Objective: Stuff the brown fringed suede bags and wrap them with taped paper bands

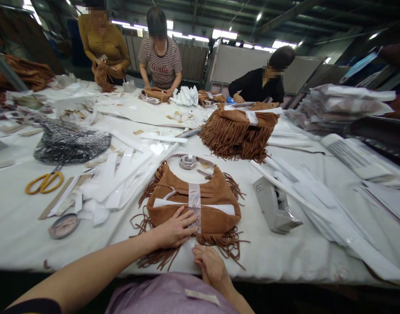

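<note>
A brown suede fringed bag point(209, 196) lies on the white table point(17, 226) right in front of me, with a white paper band across it and a clear tape strip point(194, 201) running down its middle. My left hand point(175, 229) lies flat on the bag's lower left, fingers spread, touching the tape. My right hand point(210, 265) is at the bag's near edge over the fringe, fingers curled at the tape's lower end; what it pinches is hidden. A roll of tape point(188, 162) sits just beyond the bag.
A grey tape dispenser point(273, 205) stands right of the bag. A second fringed bag point(241, 131) lies further back. Yellow-handled scissors point(45, 182), white paper strips point(118, 179) and a grey knit item point(69, 141) are to the left. Three people work at the far side.
</note>
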Available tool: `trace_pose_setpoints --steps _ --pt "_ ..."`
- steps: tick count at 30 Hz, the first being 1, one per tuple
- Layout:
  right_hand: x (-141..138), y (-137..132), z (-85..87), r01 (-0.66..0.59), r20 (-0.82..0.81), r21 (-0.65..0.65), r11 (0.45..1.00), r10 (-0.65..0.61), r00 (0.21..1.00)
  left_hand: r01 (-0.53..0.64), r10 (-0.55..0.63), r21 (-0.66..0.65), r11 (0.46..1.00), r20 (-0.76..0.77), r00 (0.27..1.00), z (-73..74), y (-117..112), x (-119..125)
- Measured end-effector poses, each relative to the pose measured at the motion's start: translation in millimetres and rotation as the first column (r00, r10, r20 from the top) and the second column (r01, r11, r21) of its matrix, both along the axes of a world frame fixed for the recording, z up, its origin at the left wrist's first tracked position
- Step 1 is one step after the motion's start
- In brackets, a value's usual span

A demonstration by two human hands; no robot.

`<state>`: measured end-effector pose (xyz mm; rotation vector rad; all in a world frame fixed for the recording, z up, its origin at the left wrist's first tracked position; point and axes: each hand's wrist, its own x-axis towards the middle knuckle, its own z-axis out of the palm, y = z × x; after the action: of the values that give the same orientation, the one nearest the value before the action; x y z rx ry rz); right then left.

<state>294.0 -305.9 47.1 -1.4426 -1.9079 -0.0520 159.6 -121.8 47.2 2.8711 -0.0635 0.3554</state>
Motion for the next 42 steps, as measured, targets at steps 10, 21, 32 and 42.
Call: trace_pose_setpoints --steps 10,21,32,42 --pt "8.9 -2.3 1.0 -0.055 0.202 0.087 0.995 0.037 0.979 -0.002 0.004 0.026 1.000 -0.048 0.999 2.7 -0.9 -1.0" --pt "9.3 -5.3 8.0 -0.115 0.141 0.058 0.992 0.106 0.984 -0.013 0.017 0.035 0.999 -0.119 0.993 -5.5 -13.9 -7.4" --pt "32.5 24.4 42.5 -0.103 -0.084 -0.110 0.989 0.094 0.992 -0.146 0.130 -0.125 0.981 -0.130 0.983 28.2 -23.4 -4.1" --pt "43.1 34.7 57.0 -0.200 0.019 -0.378 0.904 0.223 0.975 -0.270 0.264 -0.170 0.948 -0.056 0.963 -3.3 -38.7 -5.3"
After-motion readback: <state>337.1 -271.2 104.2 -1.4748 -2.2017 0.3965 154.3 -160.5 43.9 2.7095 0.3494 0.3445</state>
